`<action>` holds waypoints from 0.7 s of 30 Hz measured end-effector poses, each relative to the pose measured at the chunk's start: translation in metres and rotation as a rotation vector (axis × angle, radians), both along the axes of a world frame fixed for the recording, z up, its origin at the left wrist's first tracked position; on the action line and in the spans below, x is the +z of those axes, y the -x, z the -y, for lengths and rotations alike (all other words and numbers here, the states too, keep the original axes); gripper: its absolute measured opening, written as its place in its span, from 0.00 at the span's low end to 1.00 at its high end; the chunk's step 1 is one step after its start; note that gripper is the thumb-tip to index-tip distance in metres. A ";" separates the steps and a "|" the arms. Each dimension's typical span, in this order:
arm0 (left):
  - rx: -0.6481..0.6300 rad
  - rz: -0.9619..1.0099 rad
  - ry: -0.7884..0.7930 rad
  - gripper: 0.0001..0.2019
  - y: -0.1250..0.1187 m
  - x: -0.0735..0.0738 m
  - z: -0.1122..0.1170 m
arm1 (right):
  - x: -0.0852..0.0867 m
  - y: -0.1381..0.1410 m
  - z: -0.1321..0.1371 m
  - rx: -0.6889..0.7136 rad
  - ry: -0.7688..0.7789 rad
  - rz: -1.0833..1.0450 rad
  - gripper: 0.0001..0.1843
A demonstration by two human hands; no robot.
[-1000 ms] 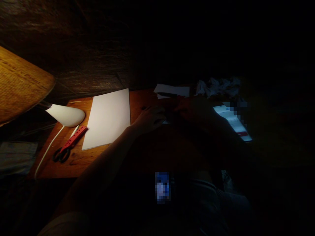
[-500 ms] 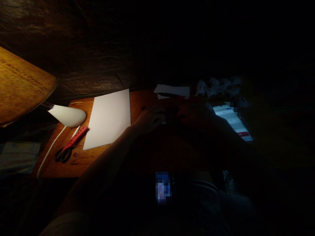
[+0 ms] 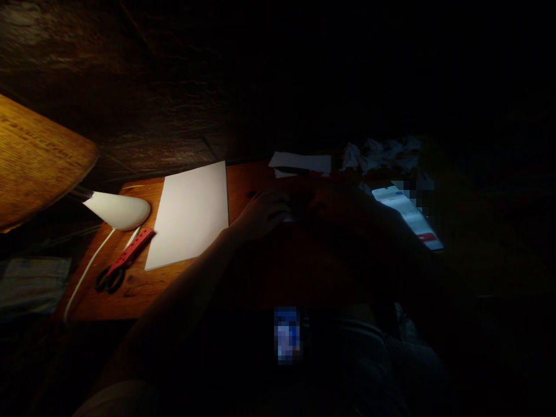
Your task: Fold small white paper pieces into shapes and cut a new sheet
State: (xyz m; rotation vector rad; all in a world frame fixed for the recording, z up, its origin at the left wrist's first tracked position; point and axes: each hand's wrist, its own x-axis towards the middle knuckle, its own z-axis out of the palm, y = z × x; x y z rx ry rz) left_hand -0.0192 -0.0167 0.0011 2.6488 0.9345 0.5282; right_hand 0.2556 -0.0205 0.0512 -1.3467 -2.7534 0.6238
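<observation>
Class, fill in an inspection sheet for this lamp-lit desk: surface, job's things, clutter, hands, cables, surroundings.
Surface: wooden table, lit only at its left end by a white lamp.
Job's things: small pale scrap between the two hands; too dark to identify.
Clutter: white sheet, scissors by a red strip, paper pieces, crumpled paper, lit phone.
Hands: left hand on the table, fingers curled; right hand close beside it in shadow; the grip cannot be made out.
Cables: white cable runs from the lamp off the near edge.
Surroundings: dark rough wall; woven brown object at far left.
</observation>
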 end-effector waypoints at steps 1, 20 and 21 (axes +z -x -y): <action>-0.002 -0.002 0.003 0.12 0.000 -0.001 -0.001 | 0.000 0.000 0.000 0.009 0.002 -0.011 0.25; 0.001 -0.071 -0.007 0.13 0.000 0.005 0.004 | 0.020 0.008 0.012 -0.150 0.025 0.120 0.25; 0.002 -0.084 -0.010 0.13 0.000 0.005 0.004 | 0.019 0.009 0.012 -0.150 0.023 0.118 0.25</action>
